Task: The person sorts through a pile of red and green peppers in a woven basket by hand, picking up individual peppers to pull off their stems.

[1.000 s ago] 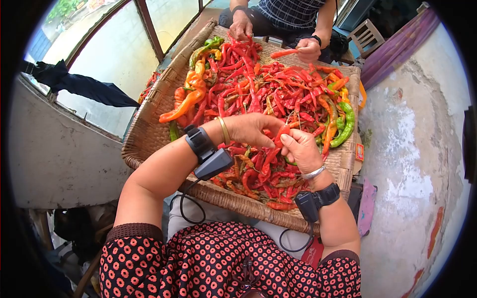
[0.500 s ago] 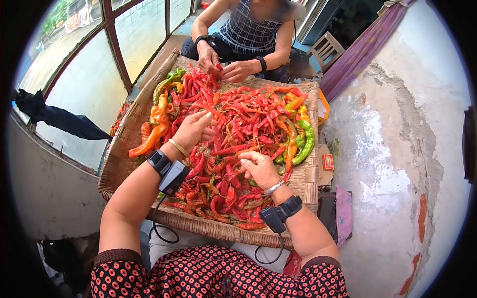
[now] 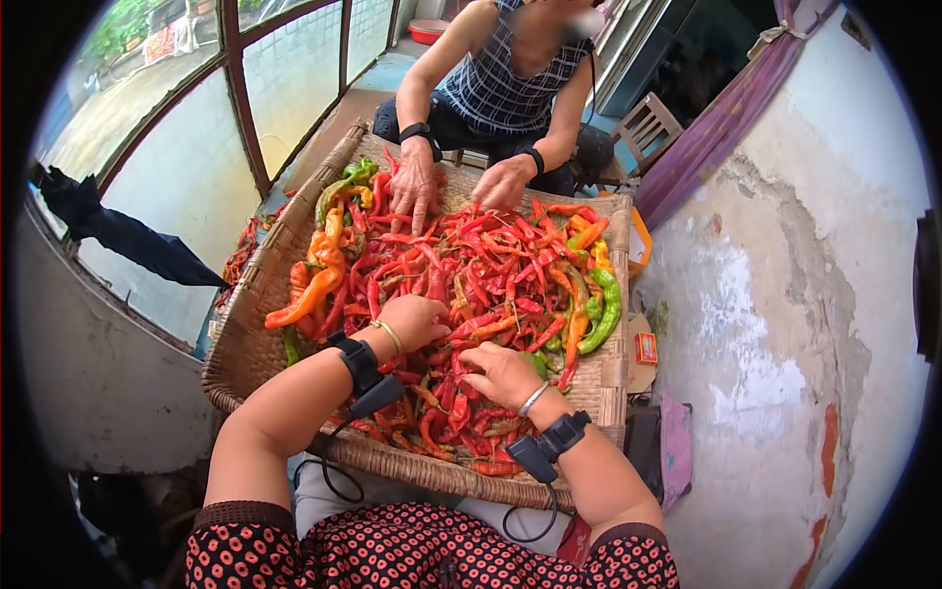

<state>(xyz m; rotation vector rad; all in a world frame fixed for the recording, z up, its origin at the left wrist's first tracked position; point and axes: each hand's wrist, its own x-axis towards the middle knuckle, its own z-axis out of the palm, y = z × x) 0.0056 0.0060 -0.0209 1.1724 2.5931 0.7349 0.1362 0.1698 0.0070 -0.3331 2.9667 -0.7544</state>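
Peppers (image 3: 500, 257), red: heaped across most of a woven tray (image 3: 417, 469). Green pepper (image 3: 610, 312): three o'clock. Orange pepper (image 3: 306, 302): nine o'clock. Left hand (image 3: 414, 322): near centre, over the heap; fingertips hidden, grip cannot be told. Right hand (image 3: 502, 375): four o'clock; grip loosely spread, nothing seen pinched. Co-worker's hands (image 3: 413, 191): twelve o'clock. Handling: pods look tangled; lifting one lightly by its stem probably spares neighbours.

The peppers (image 3: 510, 263) were mostly red, with orange and green toward the left and right edges; the woven tray (image 3: 442, 476) was tan. Coral rings patterned the near black shirt (image 3: 412, 540); the far checked top (image 3: 496, 96) seemed dark navy.
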